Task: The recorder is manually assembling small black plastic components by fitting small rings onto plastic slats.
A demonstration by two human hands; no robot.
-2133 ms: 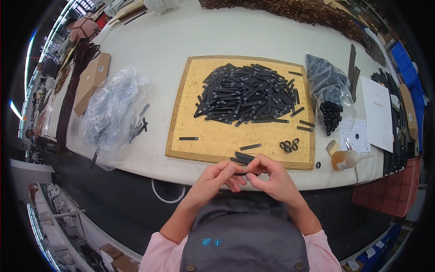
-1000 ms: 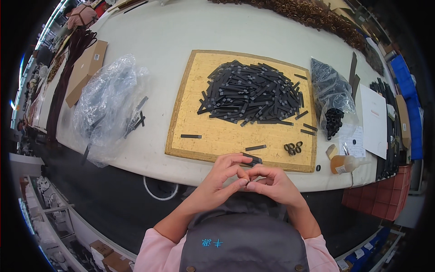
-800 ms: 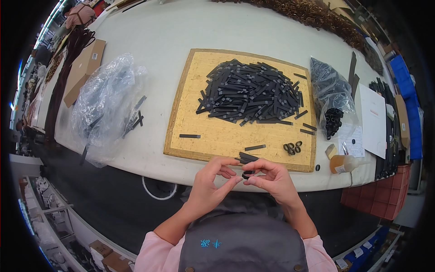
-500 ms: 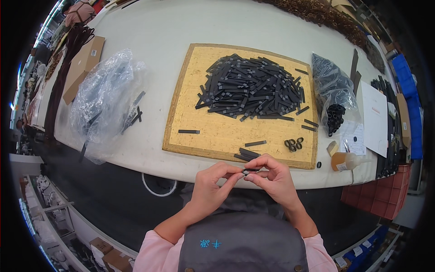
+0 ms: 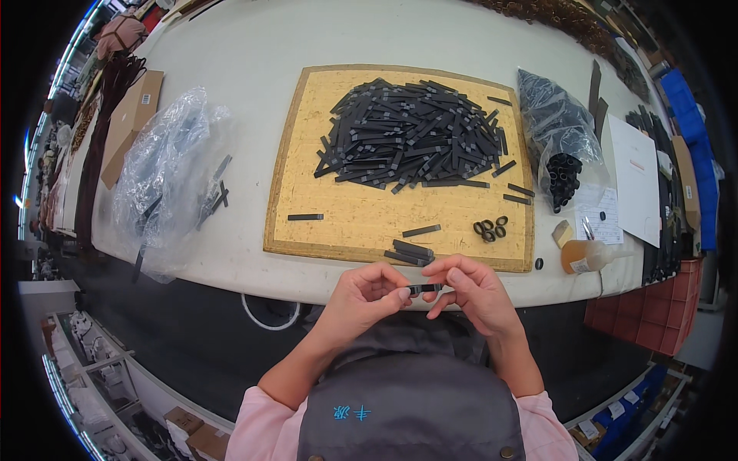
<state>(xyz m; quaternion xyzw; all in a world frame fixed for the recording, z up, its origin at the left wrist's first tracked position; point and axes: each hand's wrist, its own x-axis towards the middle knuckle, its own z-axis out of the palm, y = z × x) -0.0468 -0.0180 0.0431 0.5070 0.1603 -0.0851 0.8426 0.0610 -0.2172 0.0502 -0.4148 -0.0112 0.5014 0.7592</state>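
At the table's near edge, my left hand (image 5: 361, 297) pinches a short black strip (image 5: 427, 288) between thumb and fingers. A small ring-like piece seems to sit around the strip near my left fingertips, too small to make out fully. My right hand (image 5: 482, 298) is at the strip's other end, fingers spread apart; whether they touch it is hard to see. Just beyond my hands, several black strips (image 5: 410, 250) lie stacked at the board's near edge. Black rings (image 5: 490, 228) lie in a small group to the right on the board.
A large pile of black strips (image 5: 415, 134) covers much of the yellow board (image 5: 346, 224). Clear plastic bags (image 5: 165, 165) lie left, and a bag of black rings (image 5: 563, 127) lies right. Near the right edge is a bottle of amber liquid (image 5: 582, 256). A red crate (image 5: 646, 303) stands beyond the edge.
My right fingers have opened from their pinch and spread apart. The strip now lies level in my left hand's pinch. The view has shifted slightly.
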